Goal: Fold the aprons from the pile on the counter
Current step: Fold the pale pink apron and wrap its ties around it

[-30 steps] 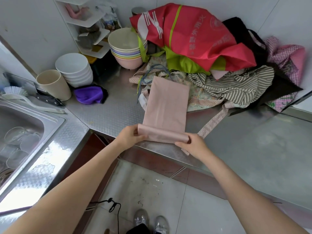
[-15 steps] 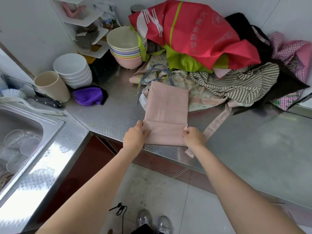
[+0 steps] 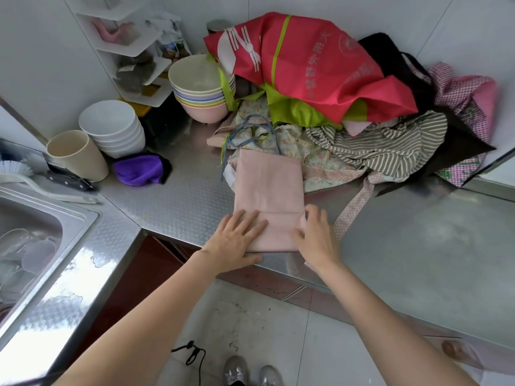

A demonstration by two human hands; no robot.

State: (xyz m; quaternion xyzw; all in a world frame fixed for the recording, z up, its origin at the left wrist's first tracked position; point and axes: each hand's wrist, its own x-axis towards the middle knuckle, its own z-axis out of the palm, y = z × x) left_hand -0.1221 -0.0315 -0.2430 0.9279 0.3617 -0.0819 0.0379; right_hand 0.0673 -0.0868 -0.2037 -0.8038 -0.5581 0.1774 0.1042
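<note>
One pink apron (image 3: 269, 196) is laid as a narrow folded rectangle near the front edge of the steel counter (image 3: 404, 240), just in front of the pile (image 3: 348, 129). Its near end is doubled over onto itself, and a crease line is seen across the cloth. The left hand (image 3: 235, 242) is spread flat on the near left corner of the fold, and the right hand (image 3: 316, 235) is pressed flat on the near right corner; nothing is gripped, both grips being wide with fingers straight on the cloth. The fold is judged to be at the smoothing stage, with perhaps one more fold needed before this apron is finished.

Most of the task is judged to be left. No finished stack of folded aprons is seen on the counter. In the pile, loose and crumpled, are seen a red apron (image 3: 312, 65) with green trim, a floral apron (image 3: 312, 151), a striped apron (image 3: 384, 146), a black cloth (image 3: 395, 59) and a pink checked apron (image 3: 468, 96). A dotted strap (image 3: 354, 207) is trailed from the pile across the counter, just beside the right hand.

White printing is carried by the red apron: a fork-and-spoon emblem at its left, a round seal near its top right, and a line of characters running down the cloth. The characters are folded and slanted and cannot be read with certainty. A white tag (image 3: 229, 174) is seen at the far left corner of the pink apron; no writing can be made out on it.
</note>
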